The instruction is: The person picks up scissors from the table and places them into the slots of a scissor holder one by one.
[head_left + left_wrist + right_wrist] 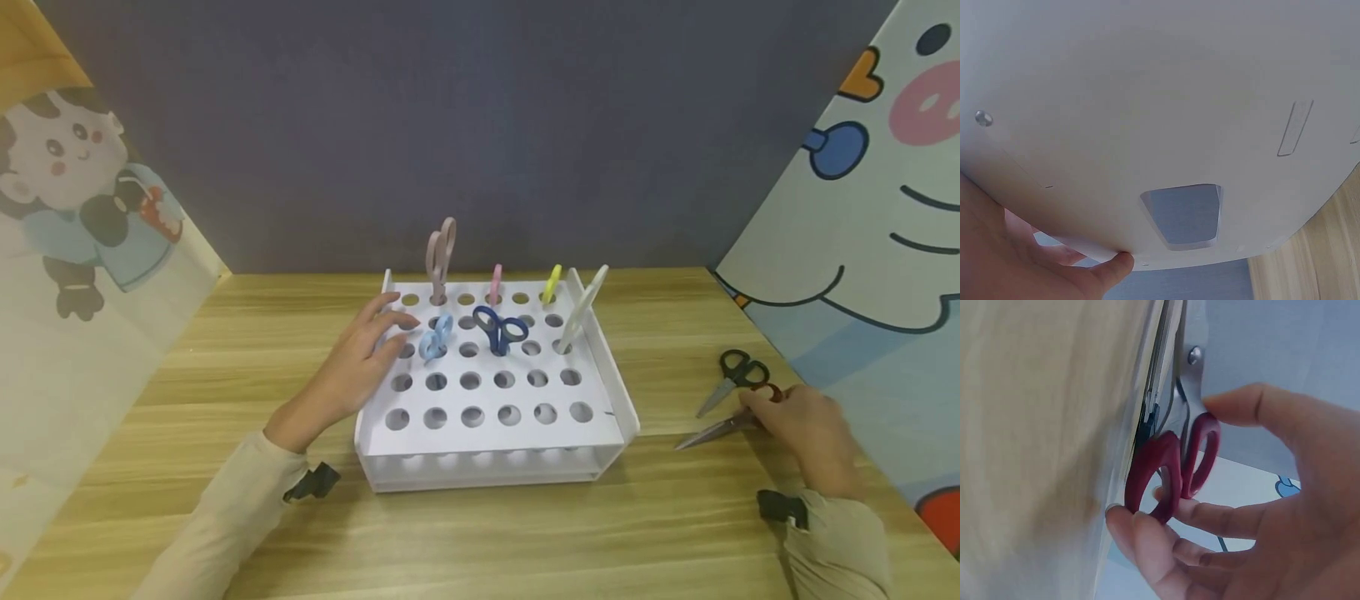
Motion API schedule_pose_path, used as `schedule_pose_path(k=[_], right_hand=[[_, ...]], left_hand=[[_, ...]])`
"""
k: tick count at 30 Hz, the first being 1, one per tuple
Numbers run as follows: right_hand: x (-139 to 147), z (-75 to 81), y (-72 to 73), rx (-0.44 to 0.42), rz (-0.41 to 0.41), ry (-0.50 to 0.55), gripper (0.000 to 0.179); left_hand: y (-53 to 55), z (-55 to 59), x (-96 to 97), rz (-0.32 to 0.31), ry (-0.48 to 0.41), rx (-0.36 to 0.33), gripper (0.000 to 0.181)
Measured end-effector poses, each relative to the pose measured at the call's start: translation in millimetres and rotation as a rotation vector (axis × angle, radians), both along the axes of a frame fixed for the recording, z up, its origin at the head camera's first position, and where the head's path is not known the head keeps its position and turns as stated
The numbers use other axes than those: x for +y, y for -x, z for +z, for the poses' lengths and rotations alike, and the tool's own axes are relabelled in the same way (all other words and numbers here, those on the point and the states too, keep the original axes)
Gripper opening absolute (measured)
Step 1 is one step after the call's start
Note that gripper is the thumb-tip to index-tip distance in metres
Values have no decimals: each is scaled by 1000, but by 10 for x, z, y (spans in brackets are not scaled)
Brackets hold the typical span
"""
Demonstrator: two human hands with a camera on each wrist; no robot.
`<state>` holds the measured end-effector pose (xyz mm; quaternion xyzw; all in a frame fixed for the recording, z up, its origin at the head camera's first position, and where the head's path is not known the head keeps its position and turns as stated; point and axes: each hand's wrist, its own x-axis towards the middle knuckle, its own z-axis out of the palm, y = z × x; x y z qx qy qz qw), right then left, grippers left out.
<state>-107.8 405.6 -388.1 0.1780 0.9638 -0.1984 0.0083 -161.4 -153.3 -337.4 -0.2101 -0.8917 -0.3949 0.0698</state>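
A white rack [487,433] with rows of round holes stands on the table. My left hand [356,358] rests on its left edge, fingers reaching over the top near a light blue pair of scissors [437,337]. In the left wrist view, fingers meet the edge of the rack's side panel [1097,137]. At the far right, my right hand [810,425] grips red-handled scissors [1194,381] by the finger loops; their blades point left. Dark-handled scissors [738,375] lie on the table just beyond them.
Upright in the rack are dark blue scissors [498,329], mauve scissors [441,258], a white handle [581,312], a pink handle [496,285] and a yellow handle [552,283]. A grey panel [480,133] stands behind the wooden table [487,542], with printed boards on both sides.
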Motion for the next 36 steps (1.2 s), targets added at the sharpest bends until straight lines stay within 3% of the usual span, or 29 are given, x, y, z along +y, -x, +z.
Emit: schedule_pose_path(k=[7,13,20,26,30,36], right_hand=[[-60,2,24,61,15,0,57],[-81,36,49,124,-32,26,51],[-149,69,36,265,-34,50,54],[-274,133,50,420,-52,97,65],[-390,268,72,492,-53,123,62],[-661,511,45,576,-7,154,56]], left_hand=[[-2,-7,-5,3,8,-11,28],[-10,2,2,4,4,-6,27],[-18,-3,-12,-4,38,12,29],[-21,23,-13,-41,79,140,31],[-44,52,-6,-68,95,246,28],[-78,92,21,-167,53,359,23]])
